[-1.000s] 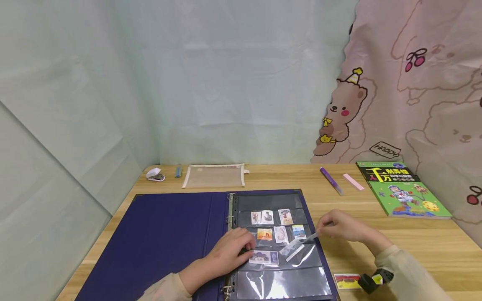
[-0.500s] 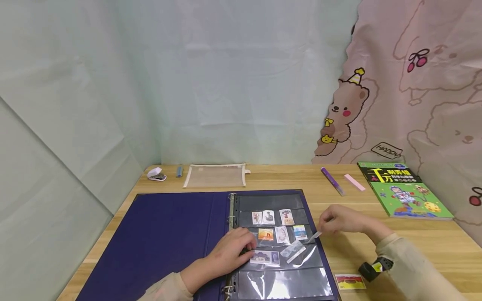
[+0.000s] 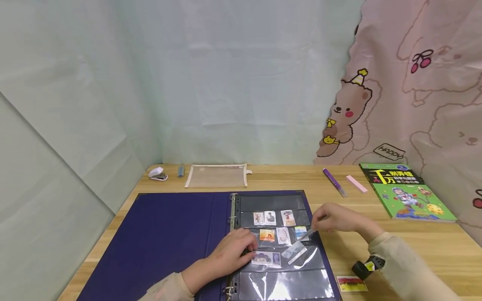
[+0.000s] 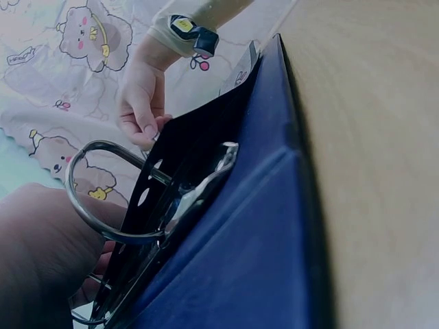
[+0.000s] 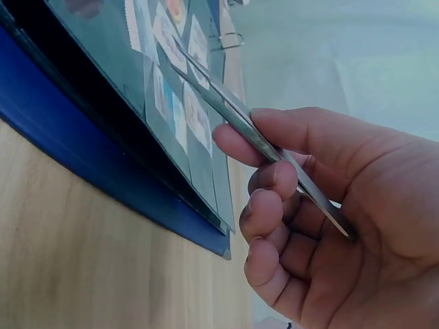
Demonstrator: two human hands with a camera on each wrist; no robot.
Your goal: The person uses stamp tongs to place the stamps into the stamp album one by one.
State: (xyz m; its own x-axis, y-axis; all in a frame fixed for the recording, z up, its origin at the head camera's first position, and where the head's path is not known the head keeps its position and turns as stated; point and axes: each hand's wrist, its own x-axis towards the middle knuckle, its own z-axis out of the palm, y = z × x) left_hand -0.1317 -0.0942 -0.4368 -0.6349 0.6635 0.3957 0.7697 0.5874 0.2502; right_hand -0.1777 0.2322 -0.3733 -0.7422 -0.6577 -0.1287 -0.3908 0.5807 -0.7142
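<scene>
A dark blue ring binder (image 3: 169, 234) lies spread flat, with a black page of clear pocket strips (image 3: 282, 284) on its right side. Several stamps sit in the strips, among them an orange one (image 3: 267, 235) and a long one (image 3: 266, 258). My left hand (image 3: 234, 251) rests on the page's ring side, fingers loosely bent beside the long stamp. Between thumb and fingers, my right hand (image 3: 333, 217) holds metal tweezers (image 5: 240, 123), tips slightly apart over the page. Below those tips a pale stamp (image 3: 294, 252) lies tilted across a strip's upper edge.
A red and yellow stamp (image 3: 352, 284) lies on the table, right of the binder. Behind are a white stapler (image 3: 157, 173), a mesh pouch (image 3: 216, 175), a purple pen (image 3: 334, 182), a pink strip (image 3: 356, 183) and a green book (image 3: 410, 194). Metal rings (image 4: 103, 226) stand up along the spine.
My right hand has drawn up and left over the page, bringing the tweezers closer to upright above the pale stamp. My left hand stays in place.
</scene>
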